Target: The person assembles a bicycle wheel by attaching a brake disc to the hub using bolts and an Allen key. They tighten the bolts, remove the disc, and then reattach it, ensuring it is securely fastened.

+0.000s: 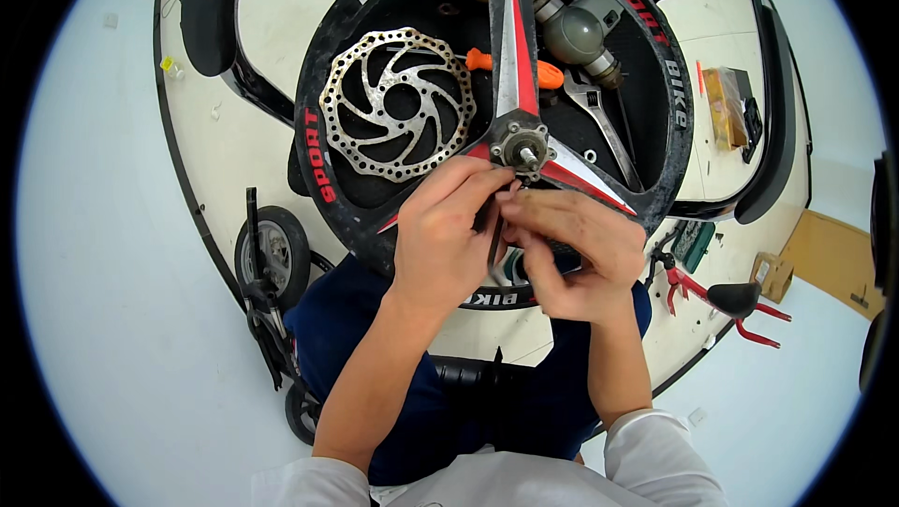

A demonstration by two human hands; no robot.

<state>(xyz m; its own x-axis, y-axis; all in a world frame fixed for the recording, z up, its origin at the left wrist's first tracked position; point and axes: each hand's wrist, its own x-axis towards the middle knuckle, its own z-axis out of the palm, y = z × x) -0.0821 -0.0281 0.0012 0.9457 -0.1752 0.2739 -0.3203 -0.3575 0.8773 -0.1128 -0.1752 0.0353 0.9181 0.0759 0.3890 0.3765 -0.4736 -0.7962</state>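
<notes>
A black three-spoke bicycle wheel [685, 118] with red and white spokes lies flat before me, its hub [526, 149] and axle facing up. Just below the hub, both hands meet. My left hand [442, 231] is closed around a thin dark hex key [495, 247], whose bent lower end shows between the hands. My right hand [582, 249] has thumb and fingers pinched together beside the key, close to one hub bolt hole; what its fingertips hold is hidden. A drilled silver brake disc [334, 125] lies at the wheel's left.
Within the wheel's openings lie an orange-handled screwdriver [549, 75], an adjustable wrench [609, 131], a small nut [589, 156] and a grey round-bodied part [573, 37]. Chair armrests [208, 15] flank the wheel. A small tyred wheel [272, 254] stands left; a red frame [688, 284] lies right.
</notes>
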